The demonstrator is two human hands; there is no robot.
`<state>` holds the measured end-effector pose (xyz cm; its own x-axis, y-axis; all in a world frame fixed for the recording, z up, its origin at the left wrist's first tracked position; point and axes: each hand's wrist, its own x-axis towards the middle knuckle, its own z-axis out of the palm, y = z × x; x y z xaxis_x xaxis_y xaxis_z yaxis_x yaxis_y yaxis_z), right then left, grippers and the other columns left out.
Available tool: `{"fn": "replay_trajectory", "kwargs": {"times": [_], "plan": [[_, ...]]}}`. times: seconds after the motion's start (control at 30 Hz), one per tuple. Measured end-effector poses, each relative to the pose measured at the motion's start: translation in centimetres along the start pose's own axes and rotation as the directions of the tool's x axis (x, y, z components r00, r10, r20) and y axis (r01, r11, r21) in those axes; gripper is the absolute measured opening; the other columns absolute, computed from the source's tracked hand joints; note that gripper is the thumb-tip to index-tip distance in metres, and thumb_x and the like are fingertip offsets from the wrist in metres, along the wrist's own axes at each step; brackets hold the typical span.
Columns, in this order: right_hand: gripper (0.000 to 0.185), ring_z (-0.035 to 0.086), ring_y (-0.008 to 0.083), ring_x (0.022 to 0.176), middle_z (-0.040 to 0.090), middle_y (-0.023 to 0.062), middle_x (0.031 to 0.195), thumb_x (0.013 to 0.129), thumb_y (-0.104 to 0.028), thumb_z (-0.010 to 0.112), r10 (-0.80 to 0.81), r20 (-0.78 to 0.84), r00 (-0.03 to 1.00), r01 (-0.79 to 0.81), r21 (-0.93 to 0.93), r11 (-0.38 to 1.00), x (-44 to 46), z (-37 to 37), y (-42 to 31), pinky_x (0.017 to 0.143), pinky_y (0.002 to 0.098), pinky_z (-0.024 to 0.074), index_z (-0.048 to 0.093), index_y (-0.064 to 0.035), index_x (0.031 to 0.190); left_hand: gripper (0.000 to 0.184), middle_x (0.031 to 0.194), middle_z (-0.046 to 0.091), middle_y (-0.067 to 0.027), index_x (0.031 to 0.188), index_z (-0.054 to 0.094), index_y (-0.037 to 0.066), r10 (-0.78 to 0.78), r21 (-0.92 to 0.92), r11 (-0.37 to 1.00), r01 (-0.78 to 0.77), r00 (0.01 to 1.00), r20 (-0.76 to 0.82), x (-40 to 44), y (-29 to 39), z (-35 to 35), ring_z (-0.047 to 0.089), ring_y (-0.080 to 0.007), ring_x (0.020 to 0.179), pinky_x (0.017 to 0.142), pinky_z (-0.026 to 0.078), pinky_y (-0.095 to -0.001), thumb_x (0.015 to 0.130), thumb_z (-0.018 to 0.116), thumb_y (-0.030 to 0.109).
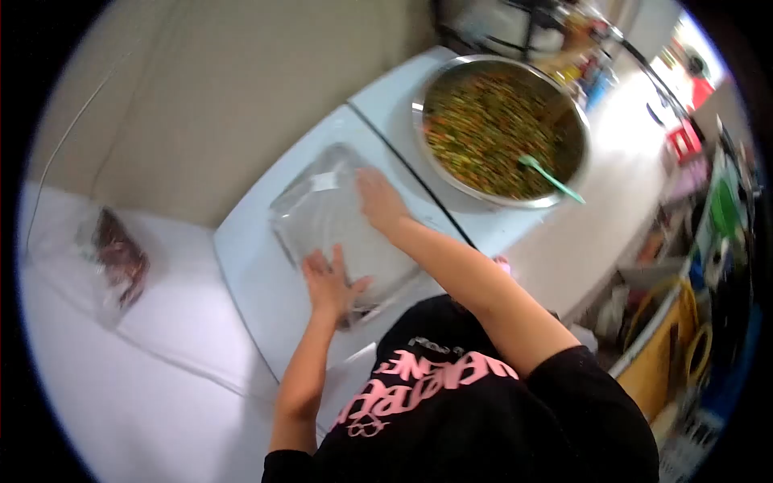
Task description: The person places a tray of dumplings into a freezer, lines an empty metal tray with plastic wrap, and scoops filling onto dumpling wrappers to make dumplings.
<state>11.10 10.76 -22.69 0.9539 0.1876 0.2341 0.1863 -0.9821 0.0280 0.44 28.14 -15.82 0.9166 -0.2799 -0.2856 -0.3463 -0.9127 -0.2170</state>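
A clear plastic-like sheet or flat package (330, 209) lies on the light blue table (250, 241). My left hand (328, 283) rests on its lower left part with the fingers spread. Near the upper right part of the package, my right hand (380, 201) lies flat, its fingers blurred. Neither hand grips anything visible. What lies inside or under the package is too unclear to tell. Beyond my right hand stands a large metal bowl (421, 121) of chopped green and orange food (491, 129), with a green spoon (555, 179) in it.
A clear bag with dark reddish contents (121, 258) lies on a white surface (185, 322) at the left. Bottles and jars (592, 72) stand behind the bowl at the upper right. Crowded shelves with a yellow hose-like loop (692, 322) line the right side.
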Motion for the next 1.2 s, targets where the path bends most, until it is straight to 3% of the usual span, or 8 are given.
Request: {"fn": "replay_trajectory", "kwargs": {"times": [0.13,0.2,0.27,0.33,0.5,0.67,1.03,1.2], "plan": [[0.034,0.043,0.0269,0.12,0.049,0.0129,0.122,0.086,-0.024,0.05,-0.368,-0.245,0.897,0.413,0.169,0.895,-5.9,-9.8,4.5,0.105,0.039,0.0297,0.054,-0.0071,0.115,0.097,0.14,0.021,-0.035,0.145,0.014,0.01,-0.014,0.007,1.0,0.014,1.0,0.026,0.9,-0.3,1.7,0.017,-0.0426,0.134,0.11,0.007,-0.049,0.077,0.041,0.073],[0.031,0.054,0.0258,0.107,0.055,0.0091,0.119,0.084,-0.026,0.055,-0.213,-0.096,0.972,0.225,0.637,0.738,-11.4,-14.6,5.7,0.093,0.0367,0.0424,0.056,-0.0116,0.112,0.092,0.141,0.023,-0.0324,0.143,0.02,0.008,0.032,-0.024,0.999,-0.031,0.999,0.041,0.9,-0.5,1.4,0.018,-0.0408,0.134,0.11,0.008,-0.0481,0.079,0.043,0.069],[0.028,0.06,0.0254,0.093,0.059,0.0078,0.112,0.083,-0.022,0.057,-0.107,-0.196,0.975,0.21,0.645,0.735,-18.6,-17.3,9.0,0.08,0.0353,0.0489,0.058,-0.0116,0.109,0.086,0.141,0.025,-0.0297,0.142,0.025,0.007,0.066,-0.051,0.997,-0.063,0.997,0.05,1.3,-0.1,-0.3,0.02,-0.039,0.134,0.11,0.009,-0.0471,0.081,0.045,0.065],[0.02,0.062,0.0255,0.085,0.064,0.0084,0.097,0.083,-0.01,0.054,0.296,-0.048,0.954,-0.192,0.662,0.725,-26.1,-18.3,12.4,0.076,0.0336,0.0502,0.063,-0.0118,0.101,0.075,0.143,0.028,-0.0234,0.139,0.031,0.005,0.136,-0.336,0.929,-0.153,0.988,-0.073,1.3,0.7,-2.1,0.02,-0.0334,0.136,0.111,0.011,-0.0442,0.084,0.051,0.052],[0.031,0.062,0.0182,0.077,0.064,0.0114,0.087,0.097,-0.021,0.042,0.97,-0.207,0.13,-0.588,0.771,0.243,-46.7,-22.9,15.7,0.073,0.0294,0.0495,0.061,0.0028,0.099,0.063,0.142,0.031,-0.0211,0.137,0.034,0.002,0.546,-0.564,0.679,-0.47,0.837,-0.041,-0.8,4.6,-4.4,0.025,-0.0314,0.134,0.109,0.019,-0.0389,0.087,0.053,0.036],[0.033,0.06,0.0167,0.074,0.063,0.0099,0.084,0.097,-0.023,0.039,0.865,-0.301,-0.402,-0.627,0.779,-0.02,-60.8,-27.4,9.2,0.073,0.0286,0.049,0.06,0.003,0.098,0.054,0.14,0.034,-0.0223,0.137,0.032,0.0,0.631,-0.471,0.679,-0.563,0.776,-0.018,-4.4,7.9,-4.7,0.037,-0.0352,0.127,0.104,0.031,-0.038,0.09,0.051,0.022],[0.03,0.055,0.0137,0.065,0.057,0.0049,0.073,0.095,-0.025,0.045,0.747,-0.2,-0.633,-0.326,0.945,-0.023,-67.9,-27.4,8.6,0.063,0.0266,0.0458,0.059,-0.0004,0.088,0.047,0.129,0.046,-0.0252,0.13,0.038,-0.005,0.445,-0.274,0.856,-0.438,0.895,-0.04,-3.4,7.5,-1.4,0.044,-0.0385,0.118,0.098,0.036,-0.039,0.092,0.049,0.019],[0.023,0.044,0.0094,0.055,0.048,0.0006,0.065,0.092,-0.025,0.051,0.487,-0.134,-0.863,-0.25,0.951,-0.181,-82.6,-26.8,2.8,0.053,0.0246,0.0388,0.056,-0.0048,0.082,0.033,0.117,0.054,-0.0171,0.118,0.05,-0.003,0.391,-0.274,0.731,-0.624,0.713,-0.582,-6.0,13.2,-6.8,0.048,-0.0323,0.11,0.098,0.034,-0.039,0.091,0.05,0.016]]}}
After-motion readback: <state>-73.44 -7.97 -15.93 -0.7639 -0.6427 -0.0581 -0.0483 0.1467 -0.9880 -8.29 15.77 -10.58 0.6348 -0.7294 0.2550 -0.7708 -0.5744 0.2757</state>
